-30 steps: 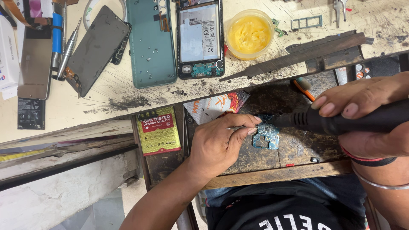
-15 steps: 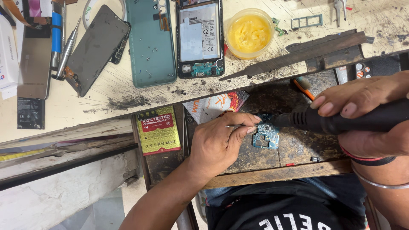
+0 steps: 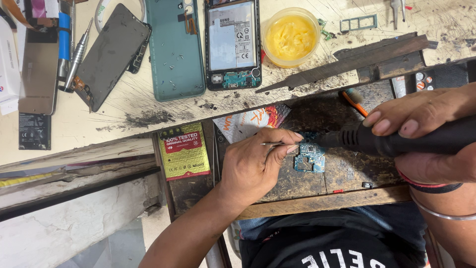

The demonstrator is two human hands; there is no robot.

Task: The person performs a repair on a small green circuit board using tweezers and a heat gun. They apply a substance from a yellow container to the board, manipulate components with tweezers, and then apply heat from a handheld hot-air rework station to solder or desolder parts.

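Tweezers point(image 3: 275, 144) pinched in left hand point(image 3: 253, 166), tips at blue circuit board point(image 3: 310, 158) on dark worktop point(image 3: 347, 171); right hand point(image 3: 421, 131) wrapped around black hot-air handpiece point(image 3: 396, 141), nozzle over board; barely shifted since a second ago.

Circuit board point(image 3: 310, 158) hemmed in: left hand point(image 3: 255, 166) on its left, black hot-air tool point(image 3: 396, 140) from right. Bare scorched wood below it gives passage.
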